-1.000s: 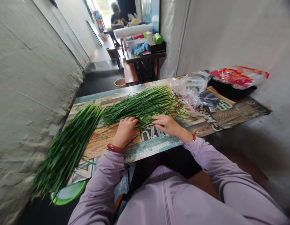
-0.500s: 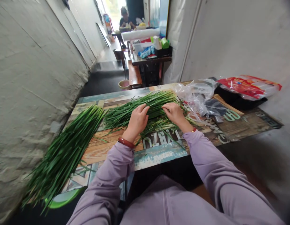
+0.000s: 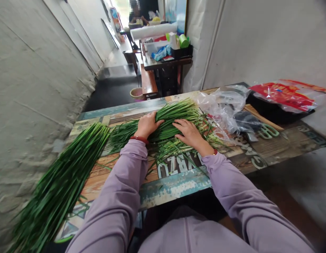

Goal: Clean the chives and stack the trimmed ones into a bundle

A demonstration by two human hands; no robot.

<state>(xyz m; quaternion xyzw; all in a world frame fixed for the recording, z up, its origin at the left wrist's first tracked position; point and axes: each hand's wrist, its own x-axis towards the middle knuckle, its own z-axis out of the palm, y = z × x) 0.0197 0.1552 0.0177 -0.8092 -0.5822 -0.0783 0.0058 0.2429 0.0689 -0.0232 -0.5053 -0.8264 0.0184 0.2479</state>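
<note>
A pile of long green garlic chives (image 3: 165, 130) lies across the table, its pale ends toward the right. My left hand (image 3: 147, 125) rests on the left part of the pile, thumb out to the side and fingers reaching over the far edge. My right hand (image 3: 188, 134) lies on the near right of the pile with its fingers spread. Below it are loose trimmings and thin stems (image 3: 169, 147). A second, larger bunch of chives (image 3: 65, 175) sits at the left, its leafy ends hanging over the table's near edge.
Clear plastic bags (image 3: 222, 105), green-handled scissors (image 3: 268, 131) and a red printed bag (image 3: 286, 95) on a black container occupy the table's right side. Beyond stand a wooden bench (image 3: 148, 80), a cluttered second table (image 3: 168, 64) and a person (image 3: 136, 15). Walls flank both sides.
My left hand has moved left and farther over the pile, now touching it. My right hand has come down slightly and opened its fingers on the chives. The view has shifted a little.
</note>
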